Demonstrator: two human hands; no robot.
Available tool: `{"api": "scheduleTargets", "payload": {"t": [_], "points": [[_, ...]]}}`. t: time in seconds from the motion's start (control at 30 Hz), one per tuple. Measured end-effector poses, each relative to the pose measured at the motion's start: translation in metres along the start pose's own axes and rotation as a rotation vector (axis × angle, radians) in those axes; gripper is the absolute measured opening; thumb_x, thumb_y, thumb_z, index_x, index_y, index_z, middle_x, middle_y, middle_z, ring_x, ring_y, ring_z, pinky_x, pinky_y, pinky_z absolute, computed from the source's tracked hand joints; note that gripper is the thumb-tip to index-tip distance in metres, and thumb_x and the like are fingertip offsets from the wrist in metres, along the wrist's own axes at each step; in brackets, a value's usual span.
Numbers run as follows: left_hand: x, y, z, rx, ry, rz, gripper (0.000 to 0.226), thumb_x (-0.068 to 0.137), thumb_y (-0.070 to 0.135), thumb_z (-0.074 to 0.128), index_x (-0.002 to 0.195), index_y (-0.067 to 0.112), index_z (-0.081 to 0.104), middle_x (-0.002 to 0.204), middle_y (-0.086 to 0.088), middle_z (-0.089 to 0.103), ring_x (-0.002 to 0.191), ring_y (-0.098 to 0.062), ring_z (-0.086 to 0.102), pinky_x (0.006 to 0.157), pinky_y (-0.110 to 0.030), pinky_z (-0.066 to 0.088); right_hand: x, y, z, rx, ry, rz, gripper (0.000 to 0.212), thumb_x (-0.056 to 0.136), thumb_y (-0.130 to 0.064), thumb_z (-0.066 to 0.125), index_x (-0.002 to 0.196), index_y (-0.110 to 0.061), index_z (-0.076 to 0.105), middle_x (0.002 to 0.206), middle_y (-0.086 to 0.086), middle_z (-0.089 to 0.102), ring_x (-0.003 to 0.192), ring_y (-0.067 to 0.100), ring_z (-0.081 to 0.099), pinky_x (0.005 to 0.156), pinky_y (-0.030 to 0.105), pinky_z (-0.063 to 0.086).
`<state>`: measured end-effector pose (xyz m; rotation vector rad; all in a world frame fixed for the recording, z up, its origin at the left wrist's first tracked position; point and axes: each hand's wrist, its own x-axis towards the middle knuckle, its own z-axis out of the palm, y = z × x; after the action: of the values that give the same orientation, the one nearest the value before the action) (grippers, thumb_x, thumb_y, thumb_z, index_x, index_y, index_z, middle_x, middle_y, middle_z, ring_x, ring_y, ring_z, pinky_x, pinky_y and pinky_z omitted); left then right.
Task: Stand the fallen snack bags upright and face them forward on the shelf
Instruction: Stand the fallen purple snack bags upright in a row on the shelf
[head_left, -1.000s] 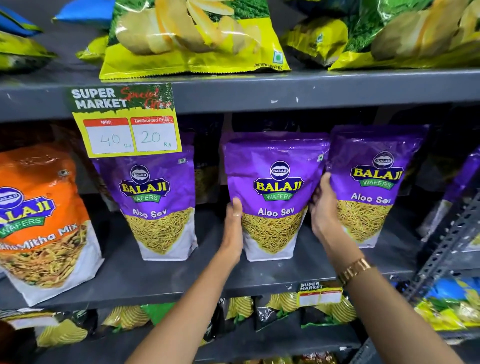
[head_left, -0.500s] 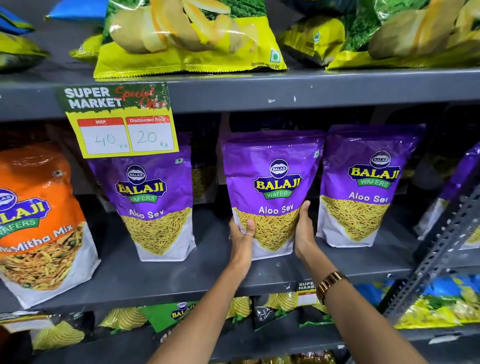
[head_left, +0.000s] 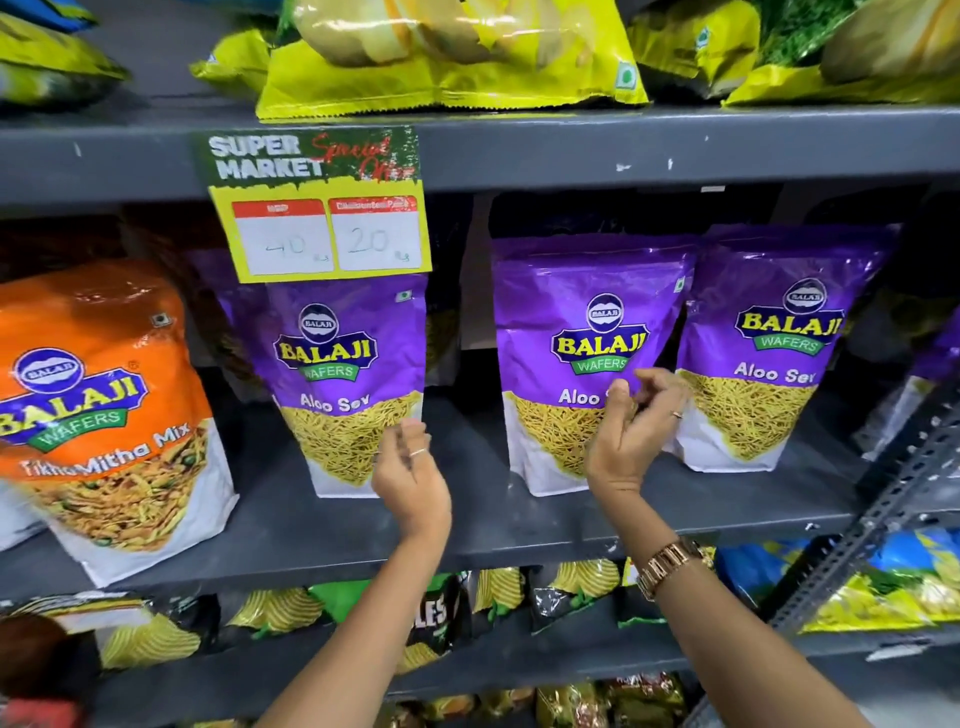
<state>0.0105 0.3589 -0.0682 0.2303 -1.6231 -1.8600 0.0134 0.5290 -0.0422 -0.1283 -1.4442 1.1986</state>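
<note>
The left hand (head_left: 410, 475) hung loosely open at the left Aloo Sev bag's (head_left: 353, 384) lower right edge, the right hand (head_left: 631, 431) curled, empty, before the middle bag (head_left: 576, 322), bare shelf (head_left: 467, 514) between those upright bags.

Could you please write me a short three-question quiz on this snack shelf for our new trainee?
1. True or false: the left hand is gripping the middle purple Aloo Sev pouch.
2. How many purple Aloo Sev pouches stand upright, facing forward, on the grey metal middle shelf?
3. Which pouch stands furthest left? A) the orange Tikha Mitha Mix pouch B) a yellow chips bag C) a blue bag

Key:
1. False: it is beside the left purple Aloo Sev pouch; the right hand, fingers curled, is in front of the middle one.
2. Three, counting the right purple Aloo Sev pouch.
3. A
</note>
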Motion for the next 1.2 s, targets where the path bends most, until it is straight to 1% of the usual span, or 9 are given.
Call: {"api": "scheduleTargets", "payload": {"t": [0.07,0.2,0.3,0.47,0.57,0.7,0.83,1.03,1.2], "points": [[0.014,0.005,-0.016,0.016,0.045,0.048,0.025,0.087,0.03,0.044,0.074,0.011,0.054,0.059,-0.003,0.053,0.062,-0.023,0.048,0.062,-0.04,0.043,-0.012,-0.018,0.016,0.033,-0.058,-0.08,0.017,0.084,-0.019,0.048,0.097,-0.008,0.047,0.093,-0.011,0.042,0.077,0.023,0.042,0.072,0.019,0.037],[0.042,0.019,-0.052,0.212,0.168,0.186,0.027,0.088,0.024,0.049,0.075,0.002,0.058,0.053,-0.001,0.047,0.051,-0.012,0.037,0.054,-0.021,0.027,-0.042,-0.044,0.051,0.028,-0.226,-0.064,0.01,0.086,-0.025,0.049,0.094,-0.021,0.047,0.084,-0.011,0.044,0.07,0.012,0.042,0.064,0.024,0.038],[0.068,0.024,-0.077,0.221,0.142,0.173,0.02,0.086,0.018,0.055,0.089,-0.002,0.057,0.07,-0.009,0.051,0.056,-0.018,0.042,0.059,-0.031,0.036,-0.06,-0.055,0.075,0.014,-0.406,0.111,0.014,0.086,-0.032,0.049,0.097,-0.024,0.05,0.075,-0.016,0.047,0.058,0.006,0.042,0.059,0.032,0.04],[0.112,0.017,-0.101,0.247,-0.152,-0.066,0.066,0.079,0.031,0.066,0.131,0.006,0.035,0.131,-0.012,0.045,0.117,-0.023,0.045,0.099,-0.031,0.035,-0.08,-0.06,0.104,0.061,-0.835,0.401,0.049,0.08,-0.041,0.062,0.12,-0.018,0.046,0.113,0.001,0.063,0.099,0.013,0.06,0.09,0.032,0.047],[0.125,0.011,-0.106,0.164,-0.458,-0.307,0.053,0.08,0.037,0.062,0.127,0.027,0.041,0.126,0.005,0.051,0.114,-0.012,0.049,0.094,-0.032,0.038,-0.09,-0.056,0.111,0.062,-0.984,0.532,0.055,0.078,-0.031,0.07,0.125,-0.019,0.043,0.124,0.003,0.061,0.115,0.02,0.057,0.104,0.045,0.042],[0.122,-0.001,-0.104,0.137,-0.616,-0.304,0.029,0.076,0.039,0.062,0.104,0.036,0.052,0.101,0.019,0.062,0.083,0.01,0.06,0.07,-0.019,0.043,-0.087,-0.05,0.106,0.091,-0.938,0.573,0.056,0.077,-0.019,0.071,0.127,-0.013,0.045,0.126,0.012,0.06,0.117,0.026,0.057,0.104,0.052,0.042],[0.11,-0.005,-0.095,0.067,-0.605,-0.252,0.034,0.076,0.033,0.065,0.108,0.029,0.053,0.1,0.016,0.064,0.082,0.013,0.06,0.067,-0.003,0.046,-0.081,-0.042,0.095,0.093,-0.93,0.562,0.051,0.078,-0.018,0.07,0.124,-0.02,0.047,0.125,0.008,0.06,0.117,0.023,0.056,0.105,0.05,0.042],[0.105,0.0,-0.094,0.047,-0.597,-0.256,0.04,0.074,0.033,0.067,0.11,0.028,0.053,0.103,0.012,0.064,0.091,0.004,0.062,0.064,0.0,0.044,-0.075,-0.044,0.098,0.276,-0.886,0.669,0.04,0.075,-0.008,0.07,0.105,-0.028,0.054,0.105,-0.002,0.066,0.093,0.008,0.066,0.091,0.039,0.05],[0.13,0.041,-0.086,-0.098,-0.424,-0.194,0.055,0.081,0.027,0.061,0.131,0.019,0.041,0.115,0.011,0.057,0.103,0.0,0.055,0.084,-0.013,0.043,-0.045,-0.072,0.12,0.444,-0.643,0.757,0.053,0.086,-0.027,0.059,0.133,-0.013,0.04,0.14,0.008,0.048,0.131,0.023,0.043,0.112,0.042,0.032]]}}
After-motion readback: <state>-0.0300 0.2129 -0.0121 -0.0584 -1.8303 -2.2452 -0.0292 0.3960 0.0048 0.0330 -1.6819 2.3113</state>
